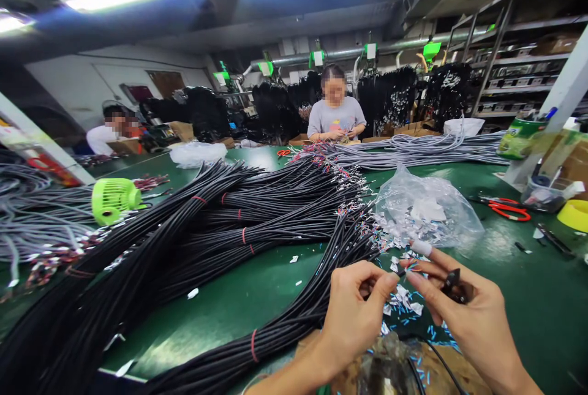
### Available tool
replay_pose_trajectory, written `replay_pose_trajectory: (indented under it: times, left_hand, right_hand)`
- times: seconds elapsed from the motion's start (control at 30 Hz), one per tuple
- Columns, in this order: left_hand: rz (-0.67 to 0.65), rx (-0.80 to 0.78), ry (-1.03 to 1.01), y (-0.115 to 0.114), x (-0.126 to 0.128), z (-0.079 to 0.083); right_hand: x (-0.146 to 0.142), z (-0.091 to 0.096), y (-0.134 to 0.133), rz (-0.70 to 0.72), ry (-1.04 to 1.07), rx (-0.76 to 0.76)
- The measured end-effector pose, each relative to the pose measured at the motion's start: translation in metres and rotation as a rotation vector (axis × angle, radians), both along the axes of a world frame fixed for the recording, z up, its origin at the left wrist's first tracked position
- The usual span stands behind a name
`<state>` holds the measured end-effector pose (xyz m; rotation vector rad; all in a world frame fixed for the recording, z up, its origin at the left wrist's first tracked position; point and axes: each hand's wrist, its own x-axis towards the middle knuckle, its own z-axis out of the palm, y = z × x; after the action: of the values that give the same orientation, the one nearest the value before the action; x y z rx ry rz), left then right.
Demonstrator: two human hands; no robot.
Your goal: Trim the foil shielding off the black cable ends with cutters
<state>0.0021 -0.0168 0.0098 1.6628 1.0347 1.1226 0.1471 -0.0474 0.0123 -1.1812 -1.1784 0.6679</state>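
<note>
My left hand (356, 306) is closed, thumb and forefinger pinching the end of a black cable (401, 273). Thin coloured wires (412, 265) fan out of that end toward my right hand (473, 306). The thumb and fingertips of my right hand close on these wires, and one of its fingers wears a white wrap. A small black tool (452, 283) is tucked in that hand; its kind is mostly hidden. Left of my hands lie bundles of black cables (275, 220), tied with red bands, their stripped ends toward the middle.
Scraps of white and blue trimmings (404, 306) litter the green table (519, 303). A clear plastic bag (427, 205) lies beyond my hands. Red-handled scissors (508, 208) rest at right, a green fan (114, 200) at left. Grey cables (413, 150) stretch before a seated co-worker (335, 113).
</note>
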Motion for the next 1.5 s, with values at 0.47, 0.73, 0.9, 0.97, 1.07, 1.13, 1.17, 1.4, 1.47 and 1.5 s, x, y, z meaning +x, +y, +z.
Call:
replay_pose_trajectory:
  times: [0.47,0.73,0.9,0.97,1.07,1.13,1.17,1.4,1.47,1.5]
  left_hand:
    - [0.008,0.004,0.004,0.0,0.001,-0.006]
    - [-0.008,-0.046,-0.065,0.001,0.001,-0.003]
    - [0.002,-0.046,-0.081,0.001,0.001,-0.001]
    - [0.009,-0.036,-0.076,0.001,0.001,-0.001]
    - [0.023,-0.01,-0.05,0.0,0.001,-0.001]
    - [0.03,0.012,-0.026,0.0,0.001,-0.002]
    - [0.035,0.029,-0.008,-0.001,0.001,-0.003]
    - [0.103,0.341,0.207,-0.009,0.001,-0.008]
    - [0.097,0.365,0.225,-0.01,0.001,-0.009]
    - [0.092,0.358,0.21,-0.009,0.001,-0.009]
  right_hand:
    - [0.001,-0.019,-0.005,-0.276,-0.675,0.373]
    - [0.0,-0.018,-0.001,-0.125,-0.421,0.215]
    - [0.003,-0.016,-0.003,-0.062,-0.301,0.171]
    - [0.004,-0.014,-0.004,-0.022,-0.244,0.129]
    - [0.003,-0.013,-0.003,-0.01,-0.154,0.042]
    - [0.001,-0.014,-0.003,-0.047,-0.126,0.023]
    - [0.0,-0.015,-0.002,-0.07,-0.131,0.027]
    - [-0.006,-0.021,-0.005,-0.255,-0.457,0.198]
    - [-0.006,-0.023,-0.007,-0.361,-0.633,0.272]
    - [-0.006,-0.023,-0.008,-0.393,-0.699,0.302]
